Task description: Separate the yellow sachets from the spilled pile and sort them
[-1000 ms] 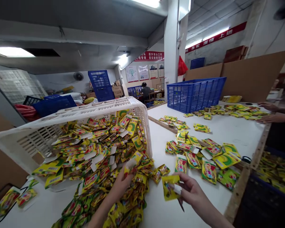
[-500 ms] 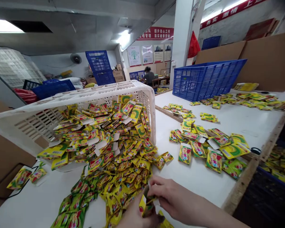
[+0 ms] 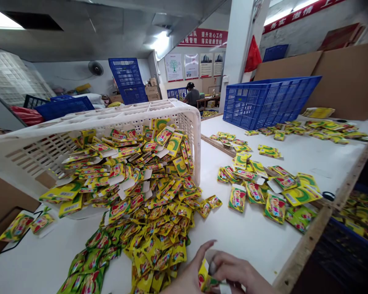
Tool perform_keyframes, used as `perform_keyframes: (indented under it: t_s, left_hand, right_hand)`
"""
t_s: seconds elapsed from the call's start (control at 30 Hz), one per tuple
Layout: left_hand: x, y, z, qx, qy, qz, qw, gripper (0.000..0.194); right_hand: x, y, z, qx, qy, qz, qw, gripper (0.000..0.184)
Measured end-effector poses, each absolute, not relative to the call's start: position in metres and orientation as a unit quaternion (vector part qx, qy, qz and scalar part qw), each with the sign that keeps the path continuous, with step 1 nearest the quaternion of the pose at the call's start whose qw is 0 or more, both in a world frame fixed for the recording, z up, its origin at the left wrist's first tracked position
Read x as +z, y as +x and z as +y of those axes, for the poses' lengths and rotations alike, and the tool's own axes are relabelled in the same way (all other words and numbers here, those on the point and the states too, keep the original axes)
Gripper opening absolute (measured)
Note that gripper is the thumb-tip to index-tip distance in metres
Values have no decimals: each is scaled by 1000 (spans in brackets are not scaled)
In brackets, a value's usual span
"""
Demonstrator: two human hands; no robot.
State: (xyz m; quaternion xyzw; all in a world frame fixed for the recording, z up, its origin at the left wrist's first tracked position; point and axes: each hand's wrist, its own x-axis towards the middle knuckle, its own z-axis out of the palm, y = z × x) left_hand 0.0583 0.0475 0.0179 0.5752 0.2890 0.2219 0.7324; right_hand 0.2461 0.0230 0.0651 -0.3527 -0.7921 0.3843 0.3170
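- The left hand (image 3: 188, 277) and the right hand (image 3: 237, 273) are seen at the bottom edge of the view, close together, with fingers curled; one yellow packet (image 3: 205, 279) is pinched between them just above the white surface (image 3: 251, 237).
- How tightly each hand is closed cannot be judged fully (both are cut off by the frame).
- A heap of packets (image 3: 153, 228) is spread just to the left of the hands, spilling from a tipped white crate (image 3: 88, 130) that is lying on its side and still packed with them.
- A looser cluster of packets (image 3: 263, 188) is laid out further right, well apart from the hands.
- A blue crate (image 3: 263, 100) is stood at the far end, with more packets (image 3: 322, 128) scattered beside it.
- A dark bin (image 3: 352, 232) below the surface's right edge is filled with packets too.
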Motion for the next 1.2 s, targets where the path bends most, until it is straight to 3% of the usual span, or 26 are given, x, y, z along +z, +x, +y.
perform_keyframes:
  t_s: [0.07, 0.13, 0.23, 0.4, 0.6, 0.77, 0.97, 1.1, 1.2]
  left_hand:
    - [28, 58, 51, 234, 602, 314, 696, 97]
    - [38, 51, 59, 273, 663, 383, 582, 70]
    - [46, 31, 76, 305, 723, 475, 398, 30]
    - [54, -37, 90, 354, 690, 569, 273, 24]
    - [41, -140, 41, 274, 595, 730, 192, 27]
    - [20, -157, 2, 179, 571, 787, 154, 30]
    - [16, -144, -29, 66, 446, 882, 138, 41]
    - [-3, -139, -37, 163, 452, 848, 224, 31]
    - [-5, -118, -24, 357, 400, 784, 312, 33]
  right_hand:
    - [66, 274, 39, 279, -418, -788, 356, 25]
    - [68, 308, 64, 107, -536, -742, 387, 26]
    - [66, 340, 106, -95, -670, -673, 297, 36]
    - [15, 306, 153, -61, -544, -821, 160, 56]
    - [-31, 256, 133, -27, -456, -876, 153, 44]
    - [-14, 243, 84, 141, -386, -888, 207, 42]
    - [7, 223, 65, 473, -413, -683, 374, 26]
    - [5, 186, 50, 681, -342, -530, 373, 30]
    - [3, 149, 29, 767, -317, -386, 403, 33]
